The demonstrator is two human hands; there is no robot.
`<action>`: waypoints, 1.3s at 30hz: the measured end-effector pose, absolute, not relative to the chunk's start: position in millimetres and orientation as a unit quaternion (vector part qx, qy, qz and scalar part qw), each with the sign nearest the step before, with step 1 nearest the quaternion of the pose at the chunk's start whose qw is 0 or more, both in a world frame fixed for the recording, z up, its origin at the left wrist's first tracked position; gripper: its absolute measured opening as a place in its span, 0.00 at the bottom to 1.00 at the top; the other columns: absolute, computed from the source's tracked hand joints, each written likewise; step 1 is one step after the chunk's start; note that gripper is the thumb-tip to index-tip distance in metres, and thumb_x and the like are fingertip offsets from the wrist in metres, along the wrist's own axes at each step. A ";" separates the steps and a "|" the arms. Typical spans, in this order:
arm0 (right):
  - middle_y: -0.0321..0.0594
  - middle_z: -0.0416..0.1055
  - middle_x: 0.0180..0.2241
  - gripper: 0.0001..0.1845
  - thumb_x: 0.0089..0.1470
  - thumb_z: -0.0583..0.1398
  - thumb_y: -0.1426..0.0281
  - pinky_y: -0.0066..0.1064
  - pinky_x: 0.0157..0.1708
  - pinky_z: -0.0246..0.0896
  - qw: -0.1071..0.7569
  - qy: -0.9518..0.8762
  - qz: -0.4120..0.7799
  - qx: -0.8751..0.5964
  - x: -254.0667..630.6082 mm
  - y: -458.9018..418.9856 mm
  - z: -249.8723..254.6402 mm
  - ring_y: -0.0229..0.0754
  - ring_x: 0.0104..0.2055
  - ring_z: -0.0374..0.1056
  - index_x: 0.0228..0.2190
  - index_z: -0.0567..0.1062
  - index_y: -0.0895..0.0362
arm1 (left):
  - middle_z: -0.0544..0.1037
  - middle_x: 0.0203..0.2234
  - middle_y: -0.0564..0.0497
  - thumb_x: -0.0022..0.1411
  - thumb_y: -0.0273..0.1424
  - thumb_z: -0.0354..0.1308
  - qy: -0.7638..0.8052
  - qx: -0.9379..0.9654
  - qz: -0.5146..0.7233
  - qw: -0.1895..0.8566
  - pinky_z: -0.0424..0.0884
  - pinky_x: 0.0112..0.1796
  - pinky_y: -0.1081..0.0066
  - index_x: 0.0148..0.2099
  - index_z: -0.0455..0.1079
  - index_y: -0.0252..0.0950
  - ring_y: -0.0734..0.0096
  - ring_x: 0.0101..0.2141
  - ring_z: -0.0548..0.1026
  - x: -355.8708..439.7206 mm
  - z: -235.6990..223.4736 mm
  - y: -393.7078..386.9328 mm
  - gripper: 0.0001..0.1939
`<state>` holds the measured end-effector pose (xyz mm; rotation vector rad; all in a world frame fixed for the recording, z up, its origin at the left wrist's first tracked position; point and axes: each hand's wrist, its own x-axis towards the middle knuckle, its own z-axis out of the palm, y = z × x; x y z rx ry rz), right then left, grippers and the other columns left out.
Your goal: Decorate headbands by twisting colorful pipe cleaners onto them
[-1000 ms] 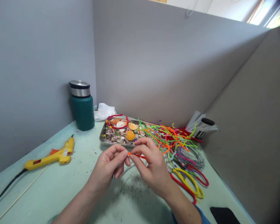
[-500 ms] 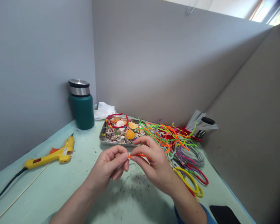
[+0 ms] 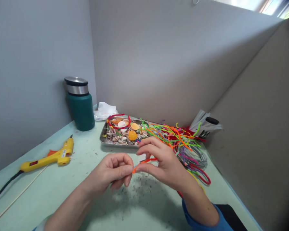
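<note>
Your left fingers (image 3: 121, 172) pinching an orange pipe cleaner (image 3: 149, 159) tip, right fingers (image 3: 151, 148) parted around it, seashells (image 3: 132, 135) and red ring (image 3: 129, 121) in metal tray (image 3: 115, 145), twelve o'clock.

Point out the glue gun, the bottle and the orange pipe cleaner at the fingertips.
Glue gun (image 3: 47, 160): head view, on its yellow handle.
Bottle (image 3: 81, 110): head view, on its green side.
Orange pipe cleaner (image 3: 148, 160): head view, on its middle stretch.

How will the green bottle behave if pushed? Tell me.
Pushed high, the green bottle may tip, since it stands upright and is taller than wide. Knocked over, its round body would likely roll on the flat table.
</note>
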<state>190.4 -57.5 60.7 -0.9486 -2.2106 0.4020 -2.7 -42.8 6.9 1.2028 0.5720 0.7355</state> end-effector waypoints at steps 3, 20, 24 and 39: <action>0.43 0.66 0.43 0.15 0.49 0.62 0.64 0.30 0.37 0.62 0.330 -0.853 0.095 -0.393 194.9 -60.2 65.9 0.40 0.40 0.65 0.39 0.71 0.56 | 0.72 0.16 0.57 0.57 0.35 0.57 0.280 0.529 0.367 0.713 0.48 0.14 0.81 0.30 0.64 0.34 0.88 0.11 0.54 -2.2 9.4 -43.0 0.10; 0.38 0.68 0.28 0.08 0.57 0.55 0.69 0.27 0.30 0.55 0.294 -0.855 0.092 -0.417 208.9 -60.9 75.0 0.36 0.30 0.63 0.29 0.73 0.56 | 0.71 0.14 0.56 0.54 0.37 0.59 0.317 0.573 0.327 0.681 0.47 0.13 0.82 0.28 0.65 0.34 0.86 0.12 0.54 -0.4 12.8 -45.5 0.11; 0.36 0.68 0.26 0.08 0.55 0.57 0.69 0.27 0.29 0.56 0.293 -0.852 0.128 -0.414 204.0 -54.6 66.0 0.35 0.29 0.63 0.27 0.73 0.57 | 0.71 0.13 0.55 0.54 0.36 0.59 0.295 0.583 0.318 0.687 0.48 0.13 0.81 0.28 0.66 0.34 0.85 0.12 0.54 1.2 12.5 -47.7 0.11; 0.37 0.71 0.32 0.09 0.58 0.53 0.71 0.31 0.40 0.57 0.306 -0.858 0.183 -0.370 189.9 -56.2 62.2 0.38 0.36 0.65 0.33 0.73 0.56 | 0.70 0.14 0.56 0.54 0.39 0.58 0.326 0.556 0.370 0.669 0.47 0.14 0.82 0.29 0.63 0.34 0.87 0.12 0.53 7.5 13.7 -46.7 0.13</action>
